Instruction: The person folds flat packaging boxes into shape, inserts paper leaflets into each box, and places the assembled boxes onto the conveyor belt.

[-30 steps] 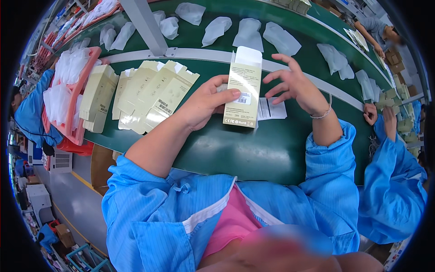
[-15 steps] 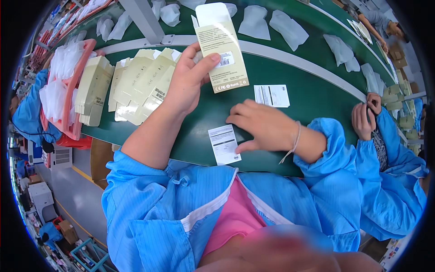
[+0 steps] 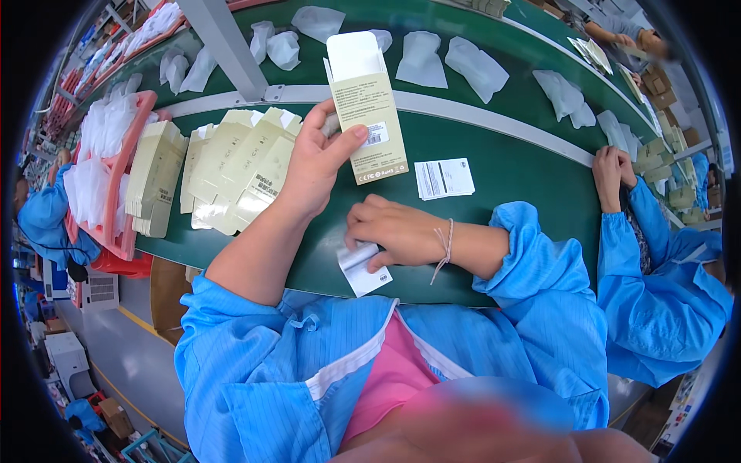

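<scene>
The left hand point(image 3: 320, 158) is gripping a pale yellow carton point(image 3: 366, 116), holding it upright above the green bench point(image 3: 509, 177) with its white top flap open. The right hand point(image 3: 386, 231) is curling its fingers around a white leaflet point(image 3: 363, 270) lying at the bench's near edge. Another leaflet point(image 3: 444, 178) is lying just right of the carton, and flat cartons point(image 3: 231, 166) are lying stacked to the left.

Viewpoint: head-worn, single view.
Direction: steeply down and forward onto the green table point(image 3: 494, 177).
Range: close, forearms entering from below.
Distortion: fisheye, edges bending.
</scene>
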A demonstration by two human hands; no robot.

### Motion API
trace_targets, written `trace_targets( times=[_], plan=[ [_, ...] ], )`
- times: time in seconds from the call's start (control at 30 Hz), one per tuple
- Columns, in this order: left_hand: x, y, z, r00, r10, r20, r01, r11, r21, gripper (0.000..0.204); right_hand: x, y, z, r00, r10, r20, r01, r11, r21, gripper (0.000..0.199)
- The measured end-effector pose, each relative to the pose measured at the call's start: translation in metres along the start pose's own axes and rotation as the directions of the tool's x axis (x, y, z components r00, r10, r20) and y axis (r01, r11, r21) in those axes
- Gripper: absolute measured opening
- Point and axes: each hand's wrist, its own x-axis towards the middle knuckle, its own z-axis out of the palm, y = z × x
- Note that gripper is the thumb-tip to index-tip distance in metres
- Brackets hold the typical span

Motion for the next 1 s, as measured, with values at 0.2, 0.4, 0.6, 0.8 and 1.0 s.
trace_targets(
  times=[0.2,0.4,0.6,0.8,1.0],
  plan=[
    [0.001,-0.001,0.001,1.000,0.026,0.004,-0.026,0.999,0.030,0.057,0.000,-0.010,-0.003,0.982,0.051,0.181,-0.056,0.998,0.023,0.051],
    [-0.003,-0.006,0.001,0.992,-0.045,0.122,0.027,0.989,0.147,0.061,-0.038,-0.025,-0.060,0.575,0.107,-0.811,0.288,0.902,0.323,0.053],
    [-0.006,-0.008,0.006,0.894,-0.237,0.380,0.141,0.954,0.265,0.060,-0.070,0.026,-0.112,0.612,0.203,-0.764,0.078,0.946,0.315,0.052],
    [-0.010,-0.012,0.008,0.933,-0.133,0.335,-0.043,0.883,0.468,0.065,-0.051,0.017,-0.093,0.802,0.149,-0.579,-0.081,0.987,0.141,0.042],
    [-0.006,-0.004,0.006,0.952,0.065,0.301,-0.289,0.524,0.801,0.070,-0.044,0.012,-0.087,0.684,-0.158,-0.712,-0.233,0.878,-0.419,0.024]
  ],
)
